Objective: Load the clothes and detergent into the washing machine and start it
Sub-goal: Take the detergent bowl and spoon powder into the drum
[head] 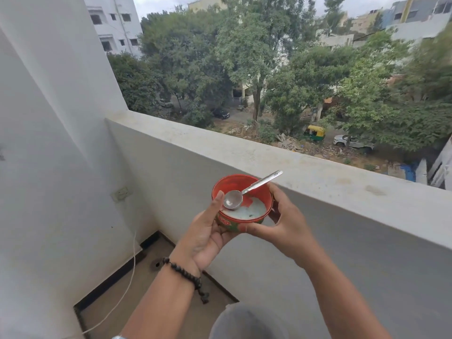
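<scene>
Two bare hands cup one round red tub [241,205] in front of the balcony parapet [281,165], the landmark here. The left hand [206,234] wraps the tub's near left side from below, thumb hooked over the rim; the right hand [281,222] closes around its right side, fingers curled behind the wall and thumb along the front. Both grips are snug on the tub, which tilts slightly toward the camera.

Inside the tub lies a shallow layer of pale bluish-white detergent powder [247,211] with a few dark green flecks, gathered at the near side; the far inner wall is bare red with white smears. One steel spoon [247,192] rests in it, bowl down near the left rim, handle leaning over the far right rim toward the parapet.

The tub's outer label is red and green with white lettering, too curved and hidden by fingers to read.

One black beaded bracelet [186,275] circles the left wrist. Below the parapet, on the side wall, sits one white socket [121,193], with one white cable [129,277] hanging down to the floor. No washing machine is identifiable; a grey rounded shape [247,321] shows at the bottom edge.
</scene>
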{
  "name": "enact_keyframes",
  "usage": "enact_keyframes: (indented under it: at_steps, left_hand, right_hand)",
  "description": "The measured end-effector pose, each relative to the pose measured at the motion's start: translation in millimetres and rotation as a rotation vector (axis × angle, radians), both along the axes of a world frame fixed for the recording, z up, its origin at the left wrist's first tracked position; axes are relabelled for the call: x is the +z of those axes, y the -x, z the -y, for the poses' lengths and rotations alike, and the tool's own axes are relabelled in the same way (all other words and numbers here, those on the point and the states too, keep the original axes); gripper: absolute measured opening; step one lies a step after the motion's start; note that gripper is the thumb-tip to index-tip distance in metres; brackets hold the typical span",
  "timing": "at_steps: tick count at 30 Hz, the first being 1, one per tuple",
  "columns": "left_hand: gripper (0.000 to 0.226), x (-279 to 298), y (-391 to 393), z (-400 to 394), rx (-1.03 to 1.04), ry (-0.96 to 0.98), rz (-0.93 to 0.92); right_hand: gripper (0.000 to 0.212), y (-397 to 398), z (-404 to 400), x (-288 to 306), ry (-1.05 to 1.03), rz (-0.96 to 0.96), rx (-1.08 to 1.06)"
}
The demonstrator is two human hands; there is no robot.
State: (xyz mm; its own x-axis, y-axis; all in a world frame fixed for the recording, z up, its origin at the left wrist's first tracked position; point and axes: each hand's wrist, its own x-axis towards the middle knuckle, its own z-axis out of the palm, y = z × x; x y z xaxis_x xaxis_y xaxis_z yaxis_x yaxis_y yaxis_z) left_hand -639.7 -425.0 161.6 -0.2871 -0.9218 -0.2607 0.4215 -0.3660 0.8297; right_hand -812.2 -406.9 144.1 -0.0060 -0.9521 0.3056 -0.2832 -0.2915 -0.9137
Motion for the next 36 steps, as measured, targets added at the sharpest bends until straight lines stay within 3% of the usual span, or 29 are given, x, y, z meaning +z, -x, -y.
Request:
enact_keyframes:
  at_steps: [3, 6, 9, 15, 24, 28, 36]
  left_hand:
    - [0.065, -6, -31, -7, 0.069, -0.012, -0.014]
    - [0.085, -13, -68, -20, 0.143, 0.008, -0.054]
    - [0.084, -17, -97, -37, 0.168, 0.016, -0.036]
    - [0.085, -26, -159, -78, 0.309, 0.035, 0.048]
    - [0.052, -38, -242, -149, 0.605, -0.074, 0.085]
    - [0.049, -46, -270, -176, 0.723, -0.099, 0.106]
    - [0.052, -61, -340, -241, 0.886, -0.119, 0.372]
  right_hand:
    - [0.083, -19, 3, -1, -0.118, 0.048, 0.143]
    - [0.061, -51, 10, -1, -0.185, 0.171, 0.261]
    - [0.039, -78, 16, -4, -0.231, 0.372, 0.191]
    - [0.033, -149, 11, -10, -0.256, 0.475, 0.246]
    - [0.026, -252, -31, -20, -0.282, 0.445, 0.529]
    - [0.032, -289, -50, -31, -0.226, 0.412, 0.534]
    - [0.018, -368, -96, -58, 0.038, 0.070, 0.687]
